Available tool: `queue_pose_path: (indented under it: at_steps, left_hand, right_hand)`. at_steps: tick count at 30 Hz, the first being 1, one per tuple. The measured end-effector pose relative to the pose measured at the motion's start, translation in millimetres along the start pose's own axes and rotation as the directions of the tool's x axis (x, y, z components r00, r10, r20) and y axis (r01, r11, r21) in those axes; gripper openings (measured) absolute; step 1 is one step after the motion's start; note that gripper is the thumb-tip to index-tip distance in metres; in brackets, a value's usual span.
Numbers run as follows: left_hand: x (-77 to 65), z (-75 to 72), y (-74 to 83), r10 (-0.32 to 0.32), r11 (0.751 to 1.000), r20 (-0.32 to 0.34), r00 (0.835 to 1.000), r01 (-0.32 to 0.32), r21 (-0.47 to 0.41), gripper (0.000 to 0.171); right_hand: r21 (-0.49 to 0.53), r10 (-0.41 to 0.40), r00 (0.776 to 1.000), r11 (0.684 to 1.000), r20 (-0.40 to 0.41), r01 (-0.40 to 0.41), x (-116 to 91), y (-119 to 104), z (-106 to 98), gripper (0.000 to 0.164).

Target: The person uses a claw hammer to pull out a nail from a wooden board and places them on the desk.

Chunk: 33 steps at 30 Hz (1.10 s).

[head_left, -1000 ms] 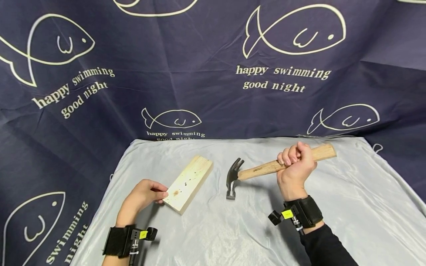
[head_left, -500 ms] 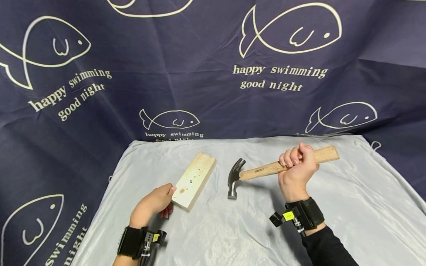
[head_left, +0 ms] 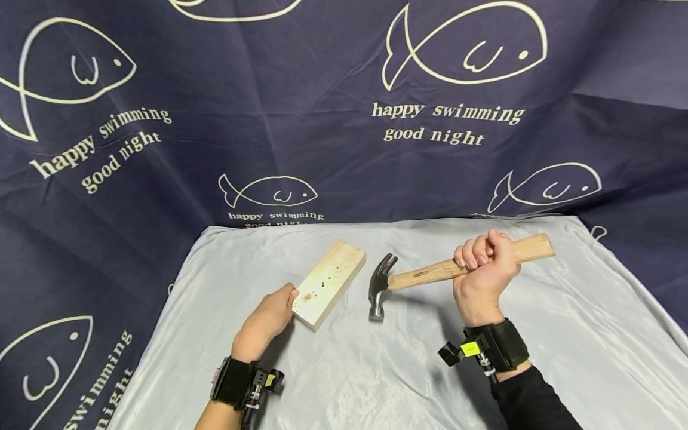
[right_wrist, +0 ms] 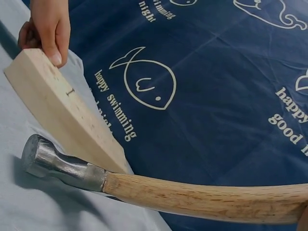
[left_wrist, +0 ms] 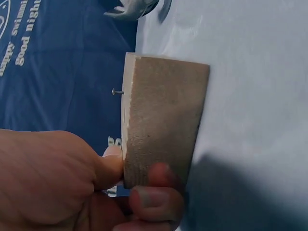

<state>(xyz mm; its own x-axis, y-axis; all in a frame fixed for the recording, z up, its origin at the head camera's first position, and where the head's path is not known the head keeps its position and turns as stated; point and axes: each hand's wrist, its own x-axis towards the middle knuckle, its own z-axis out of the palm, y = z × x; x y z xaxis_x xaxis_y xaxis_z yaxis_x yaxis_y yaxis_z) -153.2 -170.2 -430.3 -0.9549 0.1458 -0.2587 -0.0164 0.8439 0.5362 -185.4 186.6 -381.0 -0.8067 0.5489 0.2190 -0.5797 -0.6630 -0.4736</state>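
My left hand (head_left: 271, 313) pinches the near left corner of a pale wooden block (head_left: 332, 280), thumb on the top face and fingers curled at its side. A small nail (left_wrist: 117, 91) stands partly out of that top face in the left wrist view. Dark holes dot the wood near it. My right hand (head_left: 486, 272) grips the wooden handle of a claw hammer (head_left: 424, 275) well back from the head. The steel head hangs just right of the block, claw pointing away and striking face toward me. From the right wrist, the hammer (right_wrist: 202, 195) overlaps the block's far end.
A pale grey satiny cloth (head_left: 365, 382) covers the table. Behind and to the left hangs a dark blue curtain (head_left: 344, 149) with white fish drawings and lettering. Black straps with small cameras sit on both wrists.
My left hand has shifted right with the block, bringing it closer to the hammer head, and its fingers have changed position at the block's end. The hammer has hardly moved.
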Motion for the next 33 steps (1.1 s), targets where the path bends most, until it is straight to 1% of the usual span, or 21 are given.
queue_pose_path:
  at_steps: [3,5,9,13,15,17,22,24,27,30,33]
  left_hand:
    - [2.2,5.3,4.5,0.010,1.000,-0.018,1.000,-0.010,0.018,0.022]
    - [3.3,8.4,8.0,0.009,1.000,-0.020,1.000,-0.009,0.010,0.022]
    - [4.9,15.3,16.8,0.014,1.000,-0.008,1.000,-0.014,-0.003,0.023]
    - [5.9,25.4,28.8,0.037,0.999,-0.003,0.999,-0.037,-0.029,0.025]
    - [6.9,30.7,36.2,0.047,0.998,-0.016,0.999,-0.047,-0.038,0.025]
    - [8.0,36.0,43.3,0.061,0.998,-0.035,0.998,-0.062,-0.028,0.025]
    - [11.8,48.9,58.2,0.104,0.995,-0.064,0.992,-0.104,0.005,0.024]
    - [13.4,53.8,62.5,0.124,0.992,-0.070,0.990,-0.124,0.002,0.024]
    - [16.2,59.3,67.8,0.153,0.988,-0.085,0.985,-0.153,0.009,0.024]
    - [19.6,63.3,72.5,0.168,0.986,-0.080,0.983,-0.168,0.013,0.024]
    - [22.0,66.9,76.7,0.175,0.984,-0.085,0.981,-0.174,0.025,0.023]
  right_hand:
    - [-0.001,0.014,1.000,1.000,0.013,-0.014,-0.2,-4.4,1.8,0.046]
    - [0.003,0.021,1.000,1.000,0.020,-0.021,-0.1,-7.1,2.8,0.047]
    - [-0.002,0.029,0.999,1.000,0.033,-0.029,-1.3,-12.1,2.8,0.045]
    - [-0.014,0.047,0.998,0.999,0.049,-0.046,-2.9,-16.8,2.7,0.044]
    - [-0.016,0.057,0.997,0.998,0.058,-0.056,-3.3,-19.6,3.7,0.044]
    - [-0.018,0.065,0.995,0.998,0.069,-0.063,-3.3,-22.7,5.8,0.043]
    - [-0.064,0.070,0.989,0.996,0.132,-0.062,-1.9,-31.2,14.5,0.044]
    - [-0.068,0.096,0.982,0.994,0.160,-0.086,-1.2,-34.7,18.8,0.045]
    - [-0.055,0.163,0.970,0.986,0.181,-0.155,-0.4,-38.9,25.8,0.046]
    - [-0.081,0.233,0.955,0.972,0.182,-0.222,0.0,-41.6,32.2,0.045]
    - [-0.127,0.281,0.946,0.956,0.160,-0.263,0.1,-42.7,36.3,0.045]
